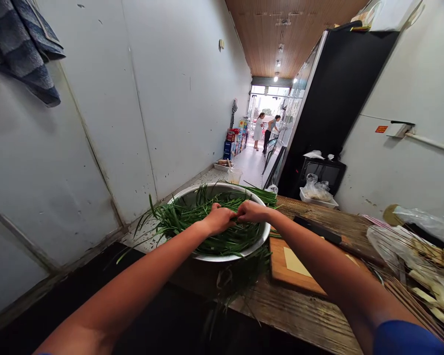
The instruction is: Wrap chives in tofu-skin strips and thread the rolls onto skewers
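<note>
left hand (221,219), right hand (250,212): fingers curled, close together; hold unclear
greens (181,217): directly beneath both, strands mostly crosswise in bowl (222,258)

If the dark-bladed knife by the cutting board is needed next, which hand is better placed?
Likely the right hand: it is nearer the knife, which lies on that side. The left hand, over the metal basin, would have to reach past the right.
</note>
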A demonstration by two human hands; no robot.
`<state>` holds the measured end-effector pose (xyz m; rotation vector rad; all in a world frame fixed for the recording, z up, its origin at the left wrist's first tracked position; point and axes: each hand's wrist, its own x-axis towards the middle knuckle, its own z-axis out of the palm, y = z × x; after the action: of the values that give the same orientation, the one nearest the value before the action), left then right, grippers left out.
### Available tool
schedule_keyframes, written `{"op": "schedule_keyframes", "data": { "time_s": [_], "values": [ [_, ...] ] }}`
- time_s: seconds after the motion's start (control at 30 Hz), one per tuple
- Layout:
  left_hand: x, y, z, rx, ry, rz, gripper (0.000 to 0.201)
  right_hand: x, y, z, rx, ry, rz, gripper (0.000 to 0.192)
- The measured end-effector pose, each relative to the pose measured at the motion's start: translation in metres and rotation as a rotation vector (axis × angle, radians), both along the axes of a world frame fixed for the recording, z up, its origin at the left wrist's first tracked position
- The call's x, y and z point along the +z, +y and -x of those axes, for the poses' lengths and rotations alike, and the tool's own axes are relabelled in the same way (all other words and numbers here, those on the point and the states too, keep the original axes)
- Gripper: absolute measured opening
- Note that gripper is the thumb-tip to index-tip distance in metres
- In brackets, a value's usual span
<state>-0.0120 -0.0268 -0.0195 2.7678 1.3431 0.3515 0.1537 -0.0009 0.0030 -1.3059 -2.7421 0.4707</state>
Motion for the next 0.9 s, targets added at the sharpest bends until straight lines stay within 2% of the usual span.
{"op": "schedule_keyframes", "data": {
  "time_s": [0.13,0.3,0.43,0.5,0.57,0.67,0.77,0.9],
  "values": [
    [0.005,0.002,0.002,-0.031,-0.067,0.070,0.019,0.000,-0.002,-0.008,-0.013,0.113,0.039,0.010],
    [0.015,0.011,0.005,0.060,-0.216,0.219,0.022,-0.004,-0.006,-0.025,-0.050,0.253,0.068,0.016],
    [0.024,0.021,0.013,0.059,-0.343,0.223,0.026,-0.017,-0.002,-0.042,-0.263,0.402,0.147,0.028],
    [0.027,0.025,0.016,0.055,-0.398,0.239,0.028,-0.021,0.001,-0.048,-0.370,0.530,0.090,0.039],
    [0.028,0.028,0.017,0.035,-0.454,0.289,0.031,-0.023,0.002,-0.050,-0.415,0.660,-0.034,0.052],
    [0.025,0.031,0.014,0.018,-0.536,0.374,0.031,-0.023,0.000,-0.044,-0.353,0.775,-0.221,0.066],
    [0.019,0.033,0.008,0.022,-0.599,0.438,0.032,-0.027,-0.006,-0.033,-0.242,0.724,-0.353,0.072],
    [0.016,0.035,0.004,-0.020,-0.594,0.457,0.031,-0.035,-0.008,-0.025,-0.242,0.721,-0.339,0.070]
  ]
}}
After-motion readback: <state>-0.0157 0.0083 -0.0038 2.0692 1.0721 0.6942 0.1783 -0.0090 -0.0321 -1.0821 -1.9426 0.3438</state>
